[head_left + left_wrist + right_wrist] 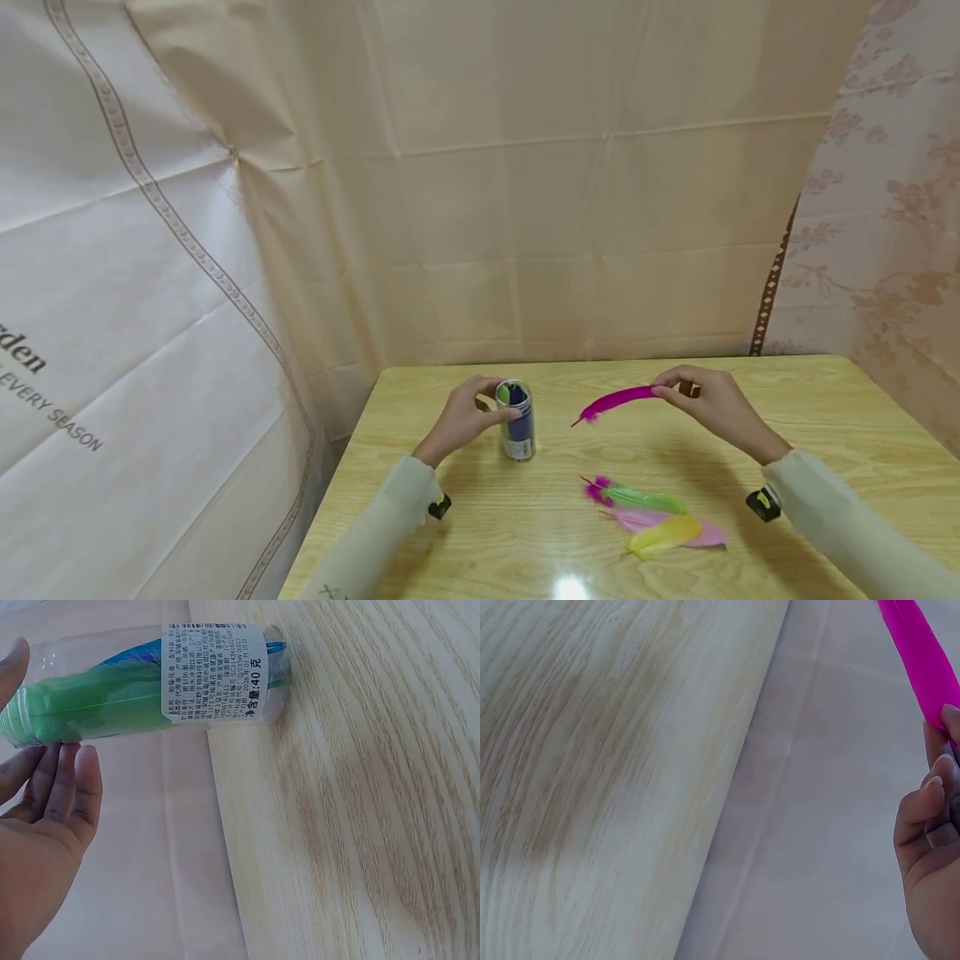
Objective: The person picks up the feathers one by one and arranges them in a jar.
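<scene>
My left hand (468,417) grips a clear jar (519,429) near its mouth, thumb on the near side and fingers behind. The jar stands upright on the table, with a green feather (90,705) and a blue feather (139,654) inside and a printed white label (217,675) low on its wall. To the right, my right hand (708,404) pinches a magenta feather (615,402) at its broad tip between thumb and finger. The feather is held above the table, its quill end pointing left and down toward the jar.
Several loose feathers lie on the wooden table (825,433) in front of the jar, to its right: a green one (645,500), a pink one (708,533), a yellow one (663,536) and a magenta one (597,489). Cloth sheets (562,208) hang behind and beside the table.
</scene>
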Motion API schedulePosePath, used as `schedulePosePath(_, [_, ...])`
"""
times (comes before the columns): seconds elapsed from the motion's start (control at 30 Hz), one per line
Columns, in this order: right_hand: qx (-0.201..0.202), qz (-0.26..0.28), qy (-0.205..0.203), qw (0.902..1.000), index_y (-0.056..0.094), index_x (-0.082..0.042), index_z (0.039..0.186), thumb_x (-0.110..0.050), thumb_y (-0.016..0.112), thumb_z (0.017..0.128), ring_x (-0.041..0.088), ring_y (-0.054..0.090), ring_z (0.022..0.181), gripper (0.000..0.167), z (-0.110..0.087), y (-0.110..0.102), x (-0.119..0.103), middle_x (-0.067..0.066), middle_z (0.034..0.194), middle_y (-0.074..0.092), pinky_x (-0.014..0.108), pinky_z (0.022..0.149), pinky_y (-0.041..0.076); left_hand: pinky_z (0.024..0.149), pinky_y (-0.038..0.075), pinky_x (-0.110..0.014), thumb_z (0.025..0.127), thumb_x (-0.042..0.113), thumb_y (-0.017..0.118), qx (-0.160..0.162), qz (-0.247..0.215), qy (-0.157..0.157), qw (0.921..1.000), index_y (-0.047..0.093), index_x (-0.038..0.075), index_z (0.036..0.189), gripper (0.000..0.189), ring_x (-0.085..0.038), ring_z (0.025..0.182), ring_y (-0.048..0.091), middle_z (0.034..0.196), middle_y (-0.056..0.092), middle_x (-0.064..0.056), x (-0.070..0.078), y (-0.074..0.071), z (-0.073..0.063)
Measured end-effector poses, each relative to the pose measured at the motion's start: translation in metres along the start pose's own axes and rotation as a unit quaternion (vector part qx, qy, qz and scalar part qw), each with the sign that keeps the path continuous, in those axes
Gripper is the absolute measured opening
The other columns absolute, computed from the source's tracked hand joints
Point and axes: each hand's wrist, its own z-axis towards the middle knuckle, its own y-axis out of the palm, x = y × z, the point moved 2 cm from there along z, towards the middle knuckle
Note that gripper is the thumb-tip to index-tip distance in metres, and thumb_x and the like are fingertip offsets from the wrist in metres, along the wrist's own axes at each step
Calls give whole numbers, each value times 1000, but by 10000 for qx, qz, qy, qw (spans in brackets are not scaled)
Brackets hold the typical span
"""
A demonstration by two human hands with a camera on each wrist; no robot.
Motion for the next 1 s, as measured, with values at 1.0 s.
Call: schedulePosePath(1.0, [425,150,-321,9985,78,-17,100,-20,73,99,10,45,54,6,37,12,-30,-7,65,57,25,47,37,86,55,-37,86,53,81,-16,-93,-58,9999,67,26,133,56,-13,104,60,114,61,8,-1,1,1])
